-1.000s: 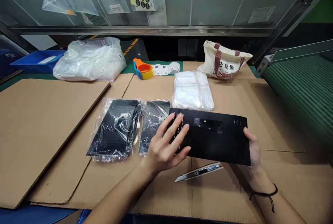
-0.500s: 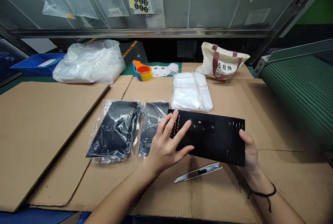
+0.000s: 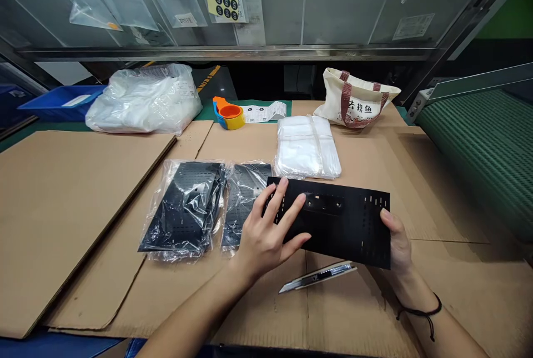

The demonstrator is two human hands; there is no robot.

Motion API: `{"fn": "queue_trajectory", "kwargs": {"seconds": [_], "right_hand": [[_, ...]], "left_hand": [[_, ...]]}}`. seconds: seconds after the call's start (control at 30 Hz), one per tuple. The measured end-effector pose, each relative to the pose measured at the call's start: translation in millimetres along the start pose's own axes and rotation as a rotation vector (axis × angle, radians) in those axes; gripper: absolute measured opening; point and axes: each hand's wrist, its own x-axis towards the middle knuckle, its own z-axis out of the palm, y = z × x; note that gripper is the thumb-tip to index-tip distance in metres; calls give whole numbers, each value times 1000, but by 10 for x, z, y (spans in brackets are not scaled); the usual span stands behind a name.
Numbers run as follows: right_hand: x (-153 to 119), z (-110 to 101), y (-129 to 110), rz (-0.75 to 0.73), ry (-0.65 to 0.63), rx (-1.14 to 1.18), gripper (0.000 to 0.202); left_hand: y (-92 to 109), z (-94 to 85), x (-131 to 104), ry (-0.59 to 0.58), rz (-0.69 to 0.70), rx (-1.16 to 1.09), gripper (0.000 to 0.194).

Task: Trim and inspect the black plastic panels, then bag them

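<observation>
A black slotted panel (image 3: 333, 227) is held tilted above the cardboard, its face toward me. My right hand (image 3: 398, 241) grips its right end, thumb in front and the other fingers hidden behind. Across the panel's left part lies my left hand (image 3: 270, 230), fingers spread and touching the surface. Below the panel, a utility knife (image 3: 318, 276) rests on the cardboard with its blade end to the left. Two black panels in clear plastic bags, one farther left (image 3: 183, 208) and one partly behind my left hand (image 3: 244, 197), lie side by side.
Behind the panel sits a banded stack of clear bags (image 3: 306, 147). Farther back are an orange and yellow tape dispenser (image 3: 229, 114), a cloth bag (image 3: 353, 100), a plastic-wrapped bundle (image 3: 145, 100) and a blue tray (image 3: 54, 104). Cardboard (image 3: 75, 208) covers the left; a green conveyor (image 3: 483, 141) borders the right.
The panel has dipped and shifted slightly left with my right hand. My left hand keeps nearly the same place on it, fingers still spread.
</observation>
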Motion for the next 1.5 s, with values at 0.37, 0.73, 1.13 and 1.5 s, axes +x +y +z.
{"fn": "queue_trajectory", "kwargs": {"seconds": [0.37, 0.73, 1.13, 1.5], "right_hand": [[36, 34, -44, 57, 28, 92, 31], [42, 21, -217, 8, -131, -204, 35], [-662, 633, -270, -851, -634, -500, 45], [-566, 1023, -58, -949, -782, -650, 42]], "left_hand": [[-65, -58, 49, 213, -715, -1037, 58], [-93, -219, -36, -311, -1193, -1973, 37], [36, -259, 78, 52, -1173, -1899, 33], [119, -258, -31, 12, -1188, -1810, 39]]}}
